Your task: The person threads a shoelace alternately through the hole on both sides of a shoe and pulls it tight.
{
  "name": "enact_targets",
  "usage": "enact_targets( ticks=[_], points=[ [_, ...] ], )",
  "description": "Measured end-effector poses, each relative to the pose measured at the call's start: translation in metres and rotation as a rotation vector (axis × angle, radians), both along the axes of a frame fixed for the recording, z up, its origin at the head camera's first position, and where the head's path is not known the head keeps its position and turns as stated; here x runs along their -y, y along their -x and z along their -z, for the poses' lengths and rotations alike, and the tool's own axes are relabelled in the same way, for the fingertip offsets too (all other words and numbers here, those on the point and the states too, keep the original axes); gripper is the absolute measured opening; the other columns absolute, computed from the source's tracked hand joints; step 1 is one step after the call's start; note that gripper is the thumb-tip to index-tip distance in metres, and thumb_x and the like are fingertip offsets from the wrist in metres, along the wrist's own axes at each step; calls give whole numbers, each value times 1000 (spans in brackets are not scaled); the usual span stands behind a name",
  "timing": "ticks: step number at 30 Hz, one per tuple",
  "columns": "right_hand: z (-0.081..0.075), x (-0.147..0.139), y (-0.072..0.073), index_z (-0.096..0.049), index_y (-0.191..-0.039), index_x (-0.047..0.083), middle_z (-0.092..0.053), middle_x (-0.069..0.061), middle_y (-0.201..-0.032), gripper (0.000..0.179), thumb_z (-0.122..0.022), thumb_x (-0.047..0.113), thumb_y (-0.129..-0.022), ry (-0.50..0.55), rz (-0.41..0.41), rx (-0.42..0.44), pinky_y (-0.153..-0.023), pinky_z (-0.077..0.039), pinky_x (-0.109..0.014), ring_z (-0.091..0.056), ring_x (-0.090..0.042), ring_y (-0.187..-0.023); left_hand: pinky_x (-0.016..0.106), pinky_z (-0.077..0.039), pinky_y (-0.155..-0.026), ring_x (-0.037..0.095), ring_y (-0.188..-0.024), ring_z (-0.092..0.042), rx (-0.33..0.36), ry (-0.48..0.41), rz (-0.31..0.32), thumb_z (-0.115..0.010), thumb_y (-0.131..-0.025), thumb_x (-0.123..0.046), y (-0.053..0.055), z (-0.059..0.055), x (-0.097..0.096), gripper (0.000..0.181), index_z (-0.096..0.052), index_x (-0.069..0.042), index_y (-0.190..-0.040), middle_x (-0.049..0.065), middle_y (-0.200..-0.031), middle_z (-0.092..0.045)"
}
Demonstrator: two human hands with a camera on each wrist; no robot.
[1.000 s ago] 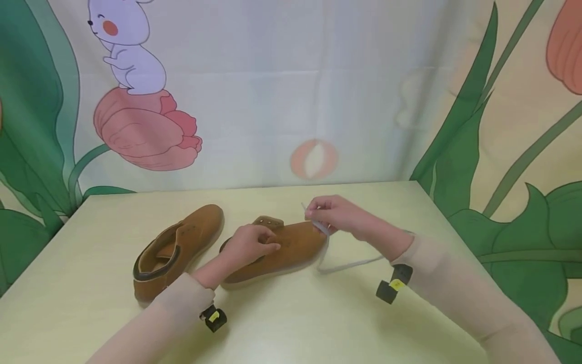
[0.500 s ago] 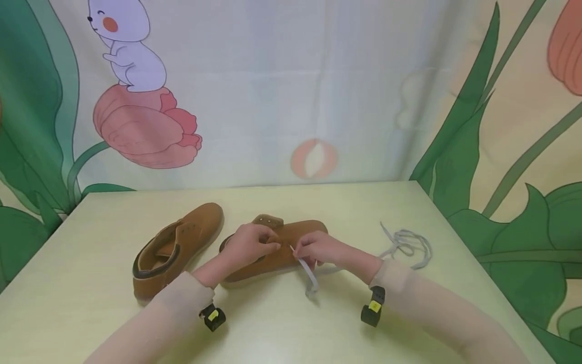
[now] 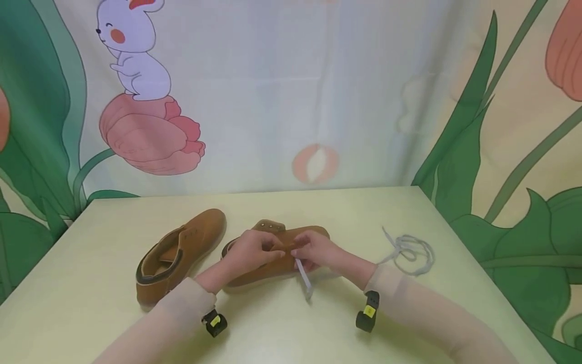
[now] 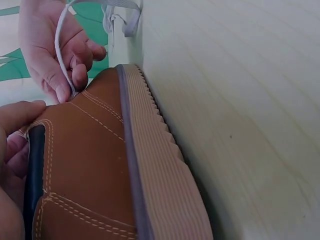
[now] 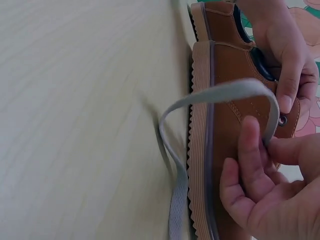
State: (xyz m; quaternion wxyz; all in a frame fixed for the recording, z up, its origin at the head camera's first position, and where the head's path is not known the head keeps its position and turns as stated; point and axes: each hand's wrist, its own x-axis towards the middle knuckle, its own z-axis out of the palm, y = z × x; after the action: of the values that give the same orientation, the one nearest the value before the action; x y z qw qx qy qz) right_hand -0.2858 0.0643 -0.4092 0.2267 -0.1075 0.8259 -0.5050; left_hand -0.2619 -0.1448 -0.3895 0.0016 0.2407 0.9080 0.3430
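Note:
A brown leather shoe (image 3: pixel 273 270) lies in the middle of the table with its toe to the right. My left hand (image 3: pixel 247 253) grips the shoe's side flap, thumb outside and fingers inside the opening, as the right wrist view shows. The thumb sits beside a metal eyelet (image 5: pixel 283 120). Close to that eyelet, my right hand (image 3: pixel 318 250) pinches a flat grey shoelace (image 5: pixel 230 92) between thumb and fingers. The lace's tip is hidden behind the fingers. From there the lace loops out over the shoe's side and down to the table.
Another brown shoe (image 3: pixel 182 250), without a lace, stands to the left of the first. The shoelace's remaining length lies in a loose coil (image 3: pixel 416 255) on the pale table (image 3: pixel 273 333). A printed curtain (image 3: pixel 254 101) hangs behind the table.
My right hand has come down and left from above the shoe's toe to its eyelets, bringing the shoelace's end. My left hand has kept its hold on the flap.

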Motion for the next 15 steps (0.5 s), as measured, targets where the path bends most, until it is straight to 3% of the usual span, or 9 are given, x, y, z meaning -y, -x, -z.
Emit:
enact_targets(
  ticks=[3, 6, 10, 15],
  points=[
    [3, -5, 3, -53, -138, -7, -78, -20, -94, 38, -55, 8, -103, 38, -83, 29, -74, -62, -29, -69, -10, -62, 20, -45, -62, 7, -69, -54, -24, -5, 27, -75, -91, -16, 1, 3, -1, 13, -79, -6, -99, 5, -88, -78],
    [4, -10, 6, -57, -134, -8, -78, -19, -95, 35, -52, 8, -104, 47, -151, 21, -78, -62, -31, -70, -9, -66, 19, -47, -64, 5, -70, -55, -53, 7, 57, -75, -92, -17, 4, 5, -2, 14, -79, -6, -99, 5, -90, -79],
    [4, -17, 9, -56, -135, -8, -77, -20, -101, 37, -51, 10, -103, 92, -184, 14, -81, -62, -32, -71, -9, -73, 19, -48, -66, 4, -72, -56, -75, 15, 78, -74, -93, -17, 8, 6, -5, 14, -79, -6, -99, 5, -91, -79],
    [2, -22, 12, -54, -133, -7, -77, -19, -106, 40, -47, 17, -103, 191, -190, 81, -83, -60, -32, -73, -9, -81, 17, -46, -64, 2, -69, -53, -93, 1, 99, -75, -92, -16, 11, 2, -6, 13, -79, -5, -99, 6, -91, -80]
  ],
)
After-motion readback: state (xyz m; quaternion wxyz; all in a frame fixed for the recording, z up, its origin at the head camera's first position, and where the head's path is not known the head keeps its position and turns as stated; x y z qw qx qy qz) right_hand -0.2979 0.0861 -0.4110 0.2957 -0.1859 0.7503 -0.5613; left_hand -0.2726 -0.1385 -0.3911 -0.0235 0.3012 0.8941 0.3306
